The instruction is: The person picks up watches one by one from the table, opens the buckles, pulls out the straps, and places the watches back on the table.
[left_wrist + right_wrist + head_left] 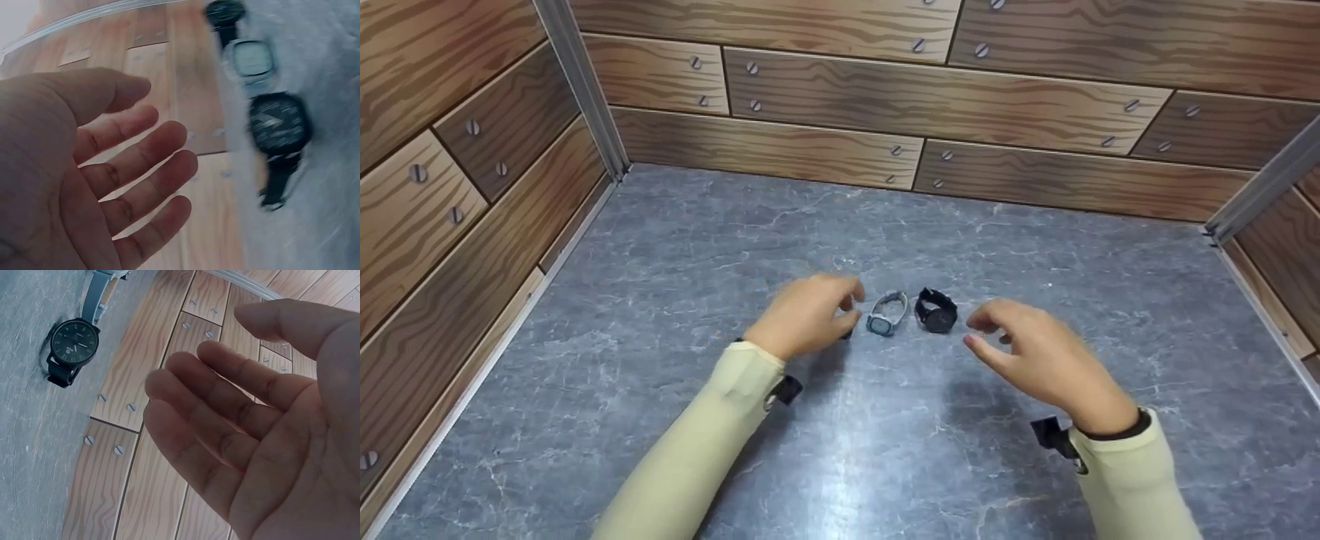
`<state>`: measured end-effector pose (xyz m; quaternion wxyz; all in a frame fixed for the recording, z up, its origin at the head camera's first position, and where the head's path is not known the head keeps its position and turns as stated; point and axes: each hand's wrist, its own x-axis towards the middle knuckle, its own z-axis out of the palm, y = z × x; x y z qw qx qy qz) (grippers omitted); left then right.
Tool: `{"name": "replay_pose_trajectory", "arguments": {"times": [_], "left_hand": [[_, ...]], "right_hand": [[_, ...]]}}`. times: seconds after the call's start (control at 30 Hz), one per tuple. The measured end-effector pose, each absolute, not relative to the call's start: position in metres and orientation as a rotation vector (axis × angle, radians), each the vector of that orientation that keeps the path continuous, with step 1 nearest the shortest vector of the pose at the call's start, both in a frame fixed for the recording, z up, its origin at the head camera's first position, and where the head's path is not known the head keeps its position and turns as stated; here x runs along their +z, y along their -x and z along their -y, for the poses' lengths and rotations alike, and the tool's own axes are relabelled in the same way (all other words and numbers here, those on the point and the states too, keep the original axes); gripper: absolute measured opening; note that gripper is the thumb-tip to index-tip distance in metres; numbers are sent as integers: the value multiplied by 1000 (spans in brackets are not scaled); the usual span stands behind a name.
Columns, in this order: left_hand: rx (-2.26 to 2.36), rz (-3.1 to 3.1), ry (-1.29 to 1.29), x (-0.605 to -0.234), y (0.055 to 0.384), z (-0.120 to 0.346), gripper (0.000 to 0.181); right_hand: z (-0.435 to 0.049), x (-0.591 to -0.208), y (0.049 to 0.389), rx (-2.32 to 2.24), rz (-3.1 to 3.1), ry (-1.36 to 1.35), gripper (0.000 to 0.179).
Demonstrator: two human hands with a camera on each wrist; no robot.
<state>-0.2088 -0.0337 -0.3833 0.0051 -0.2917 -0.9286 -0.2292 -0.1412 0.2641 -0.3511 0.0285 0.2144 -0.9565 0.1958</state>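
Ten fingers are curving loosely: the left hand [806, 315] is spreading its fingers slightly, gaps showing between them, while the right hand [1039, 356] is keeping its four closer together, thumb standing away. Both are hovering apart from the watches. From the head, the left hand is hiding nearly all of the square black watch [279, 124], a dark scrap showing by the thumb; the left wrist view is revealing its dial and strap, blurring the numerals. Next in the row, the grey digital watch [880, 324] is lying beside the round black watch [940, 320], nearest the right hand. The right wrist view is showing that round dial crisply but cutting off the grey one. Beneath, the marbled tabletop [697, 240] is meeting wood-patterned walls [825, 82].
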Motion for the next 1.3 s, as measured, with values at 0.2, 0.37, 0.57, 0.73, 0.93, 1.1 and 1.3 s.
{"name": "replay_pose_trajectory", "arguments": {"times": [0.2, 0.37, 0.57, 0.73, 0.93, 1.1, 1.3], "left_hand": [[-517, 2922, 1024, -400, 223, 8, 27], [-420, 2993, 1015, -410, 230, 1, 33], [-423, 2964, 1013, -417, 236, 1, 23], [-530, 2954, 1003, -418, 238, 1, 16], [-573, 2947, 992, -418, 237, 1, 11], [-570, 2956, 995, -419, 239, 0, 11], [-576, 2928, 1026, -421, 239, 1, 8]], "right_hand": [[-263, -352, 140, 531, 2947, -674, 22], [-261, -353, 138, 505, 2941, -692, 21], [-260, -353, 138, 495, 2919, -716, 20], [-261, -353, 138, 489, 2925, -708, 21], [-261, -354, 138, 497, 2933, -706, 20], [-261, -354, 138, 501, 2940, -707, 21], [-261, -354, 138, 511, 2954, -728, 20]]}}
